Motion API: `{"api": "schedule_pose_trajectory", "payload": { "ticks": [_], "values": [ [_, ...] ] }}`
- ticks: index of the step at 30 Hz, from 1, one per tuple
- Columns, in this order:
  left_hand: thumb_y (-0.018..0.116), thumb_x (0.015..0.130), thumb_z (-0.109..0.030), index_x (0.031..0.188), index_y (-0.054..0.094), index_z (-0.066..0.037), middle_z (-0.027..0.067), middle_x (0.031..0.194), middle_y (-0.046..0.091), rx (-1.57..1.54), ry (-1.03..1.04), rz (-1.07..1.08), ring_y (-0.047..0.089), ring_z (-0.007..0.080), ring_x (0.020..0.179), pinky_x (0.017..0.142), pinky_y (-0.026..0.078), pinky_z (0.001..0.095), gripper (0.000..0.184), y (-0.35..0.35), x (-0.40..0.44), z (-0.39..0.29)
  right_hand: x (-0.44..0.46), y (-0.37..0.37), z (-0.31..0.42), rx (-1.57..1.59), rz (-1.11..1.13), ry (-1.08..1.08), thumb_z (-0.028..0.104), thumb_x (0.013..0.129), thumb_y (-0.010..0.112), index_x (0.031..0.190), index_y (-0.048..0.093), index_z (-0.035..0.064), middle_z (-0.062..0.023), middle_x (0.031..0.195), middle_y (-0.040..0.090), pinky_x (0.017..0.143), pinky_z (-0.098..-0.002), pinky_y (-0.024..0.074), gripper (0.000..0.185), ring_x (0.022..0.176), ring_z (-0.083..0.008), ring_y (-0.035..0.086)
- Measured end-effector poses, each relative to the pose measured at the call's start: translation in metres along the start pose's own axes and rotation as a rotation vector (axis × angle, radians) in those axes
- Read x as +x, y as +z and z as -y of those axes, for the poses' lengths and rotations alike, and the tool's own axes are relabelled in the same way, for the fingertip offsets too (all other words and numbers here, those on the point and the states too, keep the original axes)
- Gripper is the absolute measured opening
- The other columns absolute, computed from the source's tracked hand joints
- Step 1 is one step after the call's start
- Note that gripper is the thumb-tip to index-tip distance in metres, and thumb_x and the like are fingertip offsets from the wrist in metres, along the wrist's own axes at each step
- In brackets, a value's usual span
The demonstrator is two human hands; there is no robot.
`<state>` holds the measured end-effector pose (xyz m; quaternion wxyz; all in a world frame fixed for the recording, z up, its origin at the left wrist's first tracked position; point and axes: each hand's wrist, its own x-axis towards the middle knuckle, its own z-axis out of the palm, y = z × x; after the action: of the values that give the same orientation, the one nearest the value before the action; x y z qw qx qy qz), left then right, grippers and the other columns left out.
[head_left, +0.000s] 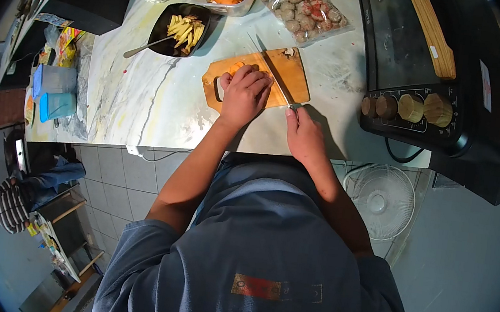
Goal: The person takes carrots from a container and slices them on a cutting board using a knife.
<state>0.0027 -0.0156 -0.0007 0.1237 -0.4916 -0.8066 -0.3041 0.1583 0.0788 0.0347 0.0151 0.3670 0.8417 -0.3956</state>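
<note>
A wooden cutting board lies on the marble counter in front of me. My left hand presses down on it with curled fingers over a carrot, most of which is hidden beneath them. In my right hand is the handle of a long kitchen knife. Its blade slants across the board, just right of my left fingers, with the tip past the far edge. A small scrap rests at the board's far right corner.
Behind the board stand a dark bowl of pale cut sticks with a spoon, a plastic container of carrots, and a bag of round brownish pieces. A black oven borders the right. A person in stripes sits far left.
</note>
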Motion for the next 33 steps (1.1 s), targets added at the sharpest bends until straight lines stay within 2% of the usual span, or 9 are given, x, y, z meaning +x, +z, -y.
{"api": "schedule_pose_trajectory", "payload": {
  "ticks": [14, 20, 26, 29, 33],
  "values": [
    [0.076, 0.075, -0.014, 0.091, 0.073, -0.016, -0.0056, 0.098, 0.069, 0.001, -0.004, -0.027, 0.059, 0.0159, 0.102, 0.081, 0.031, 0.0411, 0.016, 0.001, 0.001, -0.001, 0.001, 0.003, -0.003, -0.009, -0.029, -0.016, 0.040, 0.100, 0.044, 0.101, 0.055, 0.0037, -0.0257, 0.090, 0.065, 0.080, -0.0557, 0.0458, 0.037, 0.087, -0.0491, 0.059],
    [0.076, 0.075, -0.014, 0.091, 0.073, -0.016, -0.0054, 0.098, 0.070, 0.018, 0.002, -0.035, 0.059, 0.0165, 0.102, 0.082, 0.031, 0.0405, 0.017, 0.002, 0.000, 0.000, 0.001, 0.002, 0.001, -0.043, -0.036, -0.013, 0.037, 0.101, 0.043, 0.102, 0.055, 0.0032, -0.0252, 0.095, 0.065, 0.082, -0.0552, 0.0455, 0.036, 0.089, -0.0487, 0.059],
    [0.077, 0.074, -0.015, 0.092, 0.073, -0.016, -0.0058, 0.099, 0.070, 0.028, -0.002, -0.037, 0.059, 0.0173, 0.103, 0.083, 0.031, 0.0406, 0.018, 0.004, -0.001, 0.000, 0.003, 0.000, 0.005, -0.070, 0.022, 0.047, 0.037, 0.101, 0.043, 0.101, 0.054, 0.0015, -0.0250, 0.098, 0.065, 0.082, -0.0551, 0.0450, 0.037, 0.091, -0.0483, 0.059],
    [0.078, 0.075, -0.019, 0.091, 0.075, -0.018, -0.0079, 0.097, 0.071, 0.058, -0.006, -0.031, 0.059, 0.0166, 0.104, 0.084, 0.029, 0.0375, 0.016, 0.003, -0.001, -0.001, 0.007, 0.001, 0.004, -0.067, 0.041, 0.040, 0.037, 0.101, 0.043, 0.101, 0.054, 0.0005, -0.0266, 0.096, 0.065, 0.082, -0.0557, 0.0449, 0.038, 0.091, -0.0487, 0.059],
    [0.077, 0.075, -0.016, 0.093, 0.074, -0.017, -0.0064, 0.100, 0.070, 0.042, -0.016, -0.016, 0.058, 0.0185, 0.106, 0.085, 0.031, 0.0412, 0.019, 0.002, -0.002, 0.000, 0.016, 0.003, 0.004, -0.071, 0.054, 0.029, 0.038, 0.102, 0.039, 0.100, 0.054, 0.0016, -0.0272, 0.093, 0.064, 0.081, -0.0558, 0.0440, 0.039, 0.089, -0.0505, 0.057]
  ]
}}
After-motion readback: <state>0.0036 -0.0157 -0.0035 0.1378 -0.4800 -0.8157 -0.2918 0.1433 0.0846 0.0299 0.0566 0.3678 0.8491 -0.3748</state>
